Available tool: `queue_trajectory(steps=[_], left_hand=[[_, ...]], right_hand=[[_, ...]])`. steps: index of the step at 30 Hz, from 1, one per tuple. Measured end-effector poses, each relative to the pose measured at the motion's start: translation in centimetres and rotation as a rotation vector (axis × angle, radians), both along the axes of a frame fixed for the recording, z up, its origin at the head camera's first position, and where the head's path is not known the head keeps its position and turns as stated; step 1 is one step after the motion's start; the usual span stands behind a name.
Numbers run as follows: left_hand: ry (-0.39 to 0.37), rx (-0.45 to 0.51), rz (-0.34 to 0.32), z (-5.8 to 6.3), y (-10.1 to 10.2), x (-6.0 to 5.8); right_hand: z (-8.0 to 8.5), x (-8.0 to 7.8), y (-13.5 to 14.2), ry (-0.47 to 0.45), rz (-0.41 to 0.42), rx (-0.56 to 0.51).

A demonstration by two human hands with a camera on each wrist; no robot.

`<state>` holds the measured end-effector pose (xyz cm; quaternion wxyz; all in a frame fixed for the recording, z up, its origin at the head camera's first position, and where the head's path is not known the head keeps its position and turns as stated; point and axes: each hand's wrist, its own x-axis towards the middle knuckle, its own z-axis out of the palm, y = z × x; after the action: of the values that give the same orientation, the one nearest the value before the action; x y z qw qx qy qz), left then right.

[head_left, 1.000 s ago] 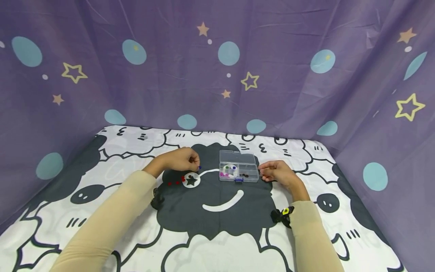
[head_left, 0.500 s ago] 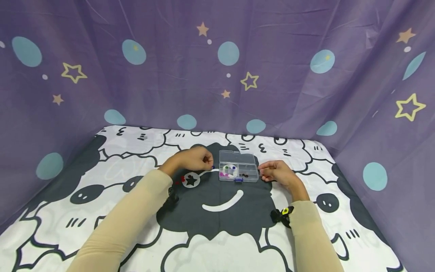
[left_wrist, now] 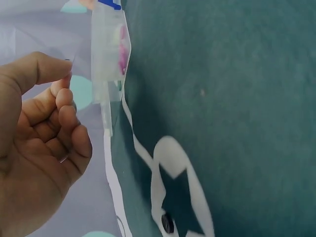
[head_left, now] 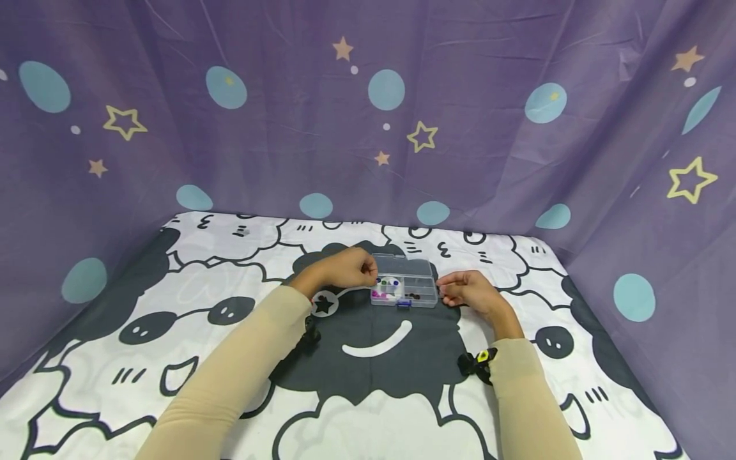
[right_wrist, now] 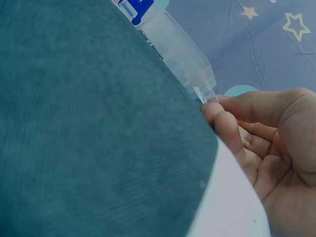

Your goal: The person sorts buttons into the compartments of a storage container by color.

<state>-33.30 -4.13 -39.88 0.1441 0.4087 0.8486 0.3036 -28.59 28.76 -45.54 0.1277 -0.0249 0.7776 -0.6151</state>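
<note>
In the head view a clear plastic compartment box (head_left: 423,285) stands on the dark part of the cloth, its lid (head_left: 415,267) tipped back. Green, blue, white and pink pieces fill its left compartment, and dark ones lie at the front right. My left hand (head_left: 352,268) is at the box's left edge, pinching a small dark blue bead (head_left: 378,281) between thumb and forefinger. In the left wrist view, only a dark speck shows at the thumb tip. My right hand (right_wrist: 266,138) pinches the near corner of the box, seen in the right wrist view.
Black-and-white cartoon cloth (head_left: 368,421) covers the table. A small dark round piece (left_wrist: 168,223) lies on the printed star circle in the left wrist view. My left forearm hides most of the red beads. A purple curtain (head_left: 276,128) hangs behind.
My left hand has moved right with the blue bead, from beside the star circle to the box's left edge. My right hand stays at the box's right side.
</note>
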Motion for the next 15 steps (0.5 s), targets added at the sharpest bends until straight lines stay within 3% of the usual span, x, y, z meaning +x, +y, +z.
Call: queue_trajectory(steps=[15], left_hand=[[0.098,0.013,0.063,-0.9,2.8,-0.1]], right_hand=[[0.2,0.2,-0.1,0.002,0.014,0.002]])
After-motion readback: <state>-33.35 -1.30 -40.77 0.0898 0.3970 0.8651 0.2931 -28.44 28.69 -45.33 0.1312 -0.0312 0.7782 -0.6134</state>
